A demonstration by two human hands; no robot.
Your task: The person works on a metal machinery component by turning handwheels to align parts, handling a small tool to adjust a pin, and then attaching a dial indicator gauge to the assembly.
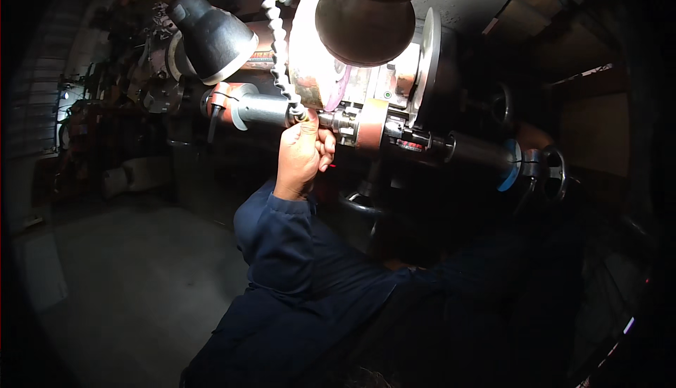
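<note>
My left hand (303, 154), in a dark blue sleeve, is raised to the front of a grinding machine. Its fingers curl in, and the thumb presses at the lower end of a white segmented coolant hose (279, 50), closed around the nozzle tip. Just right of the hand, a shiny metal shaft (343, 122) lies across the machine between a grey cylinder (264, 108) and a dark cylinder (482, 155). An orange-brown block (372, 124) stands against the shaft. Behind the hand is a rounded wheel guard (308, 43), with a pinkish wheel edge below. My right hand is not in view.
A black work lamp (211, 39) hangs at upper left, and a dark rounded lamp shade (370, 25) at top centre. Handwheels (556, 173) sit at the right end, with another black handwheel (360, 203) below the shaft. Grey floor (141, 268) spreads lower left; the right side is dark.
</note>
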